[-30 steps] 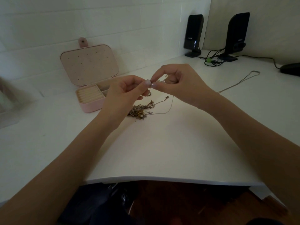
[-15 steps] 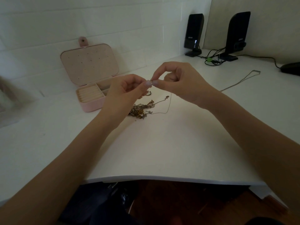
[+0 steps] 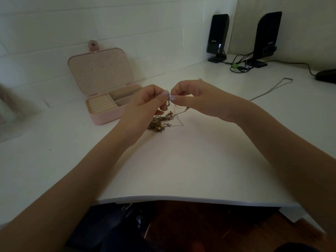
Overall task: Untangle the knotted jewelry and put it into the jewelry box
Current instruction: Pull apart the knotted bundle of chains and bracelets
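Head view: two bare forearms reach over a white desk point(image 3: 181, 170), hands meeting near its middle.
Left hand point(image 3: 145, 104): fingers curled, thumb and forefinger pinching a fine silver chain strand point(image 3: 177, 110).
Right hand point(image 3: 198, 99): fingers curled too, thumb and forefinger pinching the same strand; the two pinches touch tip to tip.
Strand: it hangs from the pinch down to the tangle.
Tangled heap of gold and silver chains point(image 3: 160, 122): lies on the desk just below the hands, right of the box.
Open pink hinged jewelry box point(image 3: 109, 104): left of the hands, lid upright against the wall (cream ring rolls inside).
Separate thin silver necklace point(image 3: 272, 89): stretched out on the far right of the desk.
Two black upright speakers point(image 3: 218, 36): far right, cables beside them.
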`<action>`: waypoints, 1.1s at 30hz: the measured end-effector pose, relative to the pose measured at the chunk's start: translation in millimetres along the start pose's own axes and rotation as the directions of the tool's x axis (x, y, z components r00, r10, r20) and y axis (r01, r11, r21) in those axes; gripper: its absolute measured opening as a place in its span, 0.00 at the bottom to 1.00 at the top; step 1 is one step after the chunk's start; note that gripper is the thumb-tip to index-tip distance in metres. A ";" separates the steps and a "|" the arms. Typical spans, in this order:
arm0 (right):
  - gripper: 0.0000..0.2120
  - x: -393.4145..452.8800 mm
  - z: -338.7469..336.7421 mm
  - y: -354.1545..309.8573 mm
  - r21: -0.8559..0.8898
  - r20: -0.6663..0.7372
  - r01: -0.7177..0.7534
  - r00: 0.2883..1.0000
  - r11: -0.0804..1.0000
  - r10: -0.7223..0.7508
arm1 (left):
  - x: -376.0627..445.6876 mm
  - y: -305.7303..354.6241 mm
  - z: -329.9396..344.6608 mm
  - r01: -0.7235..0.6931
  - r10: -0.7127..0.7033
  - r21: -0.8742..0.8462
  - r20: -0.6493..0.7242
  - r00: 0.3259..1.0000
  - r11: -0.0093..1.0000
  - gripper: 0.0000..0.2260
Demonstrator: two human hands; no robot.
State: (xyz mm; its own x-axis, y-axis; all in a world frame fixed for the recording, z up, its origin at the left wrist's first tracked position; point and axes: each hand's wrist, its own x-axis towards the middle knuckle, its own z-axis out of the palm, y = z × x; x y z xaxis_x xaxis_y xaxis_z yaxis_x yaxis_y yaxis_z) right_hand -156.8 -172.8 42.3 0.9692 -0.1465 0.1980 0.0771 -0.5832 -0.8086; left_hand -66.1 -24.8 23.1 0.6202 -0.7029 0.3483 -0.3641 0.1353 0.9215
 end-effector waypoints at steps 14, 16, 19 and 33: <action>0.13 -3.4 -3.7 1.9 0.206 0.114 -0.011 0.993 0.979 -0.012 | -0.3 3.0 -1.2 0.021 -0.017 -0.052 0.062 0.998 0.998 0.08; 0.13 -3.8 -4.4 0.3 0.210 0.099 -0.012 0.995 0.978 -0.009 | 0.1 3.1 -1.7 0.025 -0.021 -0.062 0.062 0.998 0.998 0.09; 0.08 -3.0 -4.9 1.4 0.212 0.092 -0.028 0.996 0.977 0.008 | 0.4 2.8 -1.6 0.027 -0.024 -0.061 0.056 0.998 0.998 0.09; 0.05 -5.4 -2.6 1.3 0.250 0.080 -0.071 0.995 0.966 0.053 | 0.5 0.1 -0.1 -0.019 0.018 0.018 0.048 0.999 1.000 0.08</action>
State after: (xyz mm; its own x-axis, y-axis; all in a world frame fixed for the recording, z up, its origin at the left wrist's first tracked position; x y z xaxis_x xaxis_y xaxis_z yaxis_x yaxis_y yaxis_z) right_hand -162.5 -174.8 41.6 0.9875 -0.1125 0.1100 0.0638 -0.3527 -0.9336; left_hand -65.7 -25.1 23.4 0.5797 -0.7329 0.3560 -0.3879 0.1360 0.9116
